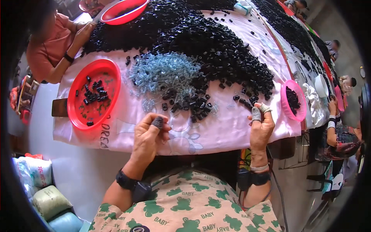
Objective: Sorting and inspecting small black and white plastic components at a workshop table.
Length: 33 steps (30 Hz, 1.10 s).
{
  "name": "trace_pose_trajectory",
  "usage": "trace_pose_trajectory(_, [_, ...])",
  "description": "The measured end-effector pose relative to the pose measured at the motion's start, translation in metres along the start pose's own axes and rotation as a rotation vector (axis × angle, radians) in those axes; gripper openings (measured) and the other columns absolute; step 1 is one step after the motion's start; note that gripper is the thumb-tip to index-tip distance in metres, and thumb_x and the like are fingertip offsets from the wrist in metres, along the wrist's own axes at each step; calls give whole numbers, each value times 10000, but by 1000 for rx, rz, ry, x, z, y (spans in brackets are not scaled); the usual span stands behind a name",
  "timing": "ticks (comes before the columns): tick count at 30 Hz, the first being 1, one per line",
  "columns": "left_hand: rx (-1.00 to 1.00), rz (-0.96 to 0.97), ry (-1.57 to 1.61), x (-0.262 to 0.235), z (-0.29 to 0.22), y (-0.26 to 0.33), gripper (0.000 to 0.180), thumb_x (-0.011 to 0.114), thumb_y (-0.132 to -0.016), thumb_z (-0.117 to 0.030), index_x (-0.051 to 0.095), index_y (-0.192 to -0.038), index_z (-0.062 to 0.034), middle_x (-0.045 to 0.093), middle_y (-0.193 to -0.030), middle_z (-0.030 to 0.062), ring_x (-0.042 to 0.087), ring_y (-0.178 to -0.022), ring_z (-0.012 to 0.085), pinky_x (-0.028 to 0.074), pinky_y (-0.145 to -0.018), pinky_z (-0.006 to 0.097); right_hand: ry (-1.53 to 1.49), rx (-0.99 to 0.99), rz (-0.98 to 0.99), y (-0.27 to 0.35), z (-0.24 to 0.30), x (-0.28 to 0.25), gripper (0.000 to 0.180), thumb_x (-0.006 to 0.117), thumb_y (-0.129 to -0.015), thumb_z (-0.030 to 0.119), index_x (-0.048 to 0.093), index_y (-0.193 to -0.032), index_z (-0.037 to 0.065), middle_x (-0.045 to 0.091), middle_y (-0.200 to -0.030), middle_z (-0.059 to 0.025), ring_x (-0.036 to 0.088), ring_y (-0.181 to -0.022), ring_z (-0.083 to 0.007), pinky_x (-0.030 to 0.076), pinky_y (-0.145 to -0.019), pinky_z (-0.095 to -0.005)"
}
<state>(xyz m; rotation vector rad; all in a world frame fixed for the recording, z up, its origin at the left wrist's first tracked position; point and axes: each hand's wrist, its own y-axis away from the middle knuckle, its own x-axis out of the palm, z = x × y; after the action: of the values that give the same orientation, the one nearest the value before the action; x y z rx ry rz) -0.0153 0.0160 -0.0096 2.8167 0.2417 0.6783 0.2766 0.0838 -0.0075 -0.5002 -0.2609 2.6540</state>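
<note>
My left hand [148,133] is over the table's near edge, its fingers curled together and a dark grey cover on the thumb; whatever they pinch is hidden. Further right, my right hand [261,129] is raised with fingertips pressed together and pale cloth covers on two digits. Small black plastic pieces [244,102] lie right beside those fingertips, and I cannot tell whether one is held. Between and beyond my hands sit a heap of clear bluish plastic pieces [166,73] and a small cluster of black pieces [197,106]. A large black pile [232,58] spreads behind them.
A red basin [73,112] with some black pieces stands at left, a pink basket [286,104] at right. Another red basin [103,18] is at the far left. A person [50,46] works at left, others along the right table. Sacks [50,201] lie on the floor.
</note>
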Motion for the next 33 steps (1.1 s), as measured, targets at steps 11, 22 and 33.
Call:
trace_pose_trajectory(11, [-51, 13, 43, -2, -8, -6, 152, 539, -946, -136, 582, -1021, -11, 644, -804, 80, 578, -594, 107, 452, -532, 204, 339, -312, 120, -10, 10, 10, 194, 586, -830, -37, 669, -1000, 2, 591, -907, -122, 606, -772, -246, 490, -695, -309])
trace_pose_trajectory(22, [-105, 31, -150, 18, -16, 2, 144, 546, -931, -141, 599, -1017, -38, 638, -790, 37, 546, -583, 44, 420, -508, 163, 750, -437, 274, -27, 11, 15, 211, 661, -719, 43, 641, -928, 23, 508, -970, -126, 566, -865, -306, 485, -724, -387])
trace_pose_trajectory(33, [-236, 238, -116, 32, -6, 11, 156, 576, -928, -154, 612, -1016, -31, 638, -796, 11, 541, -611, 25, 402, -508, 157, 514, -372, 376, -1, 18, 18, 310, 664, -719, -26, 562, -1003, 50, 595, -906, -118, 605, -661, -264, 505, -635, -354])
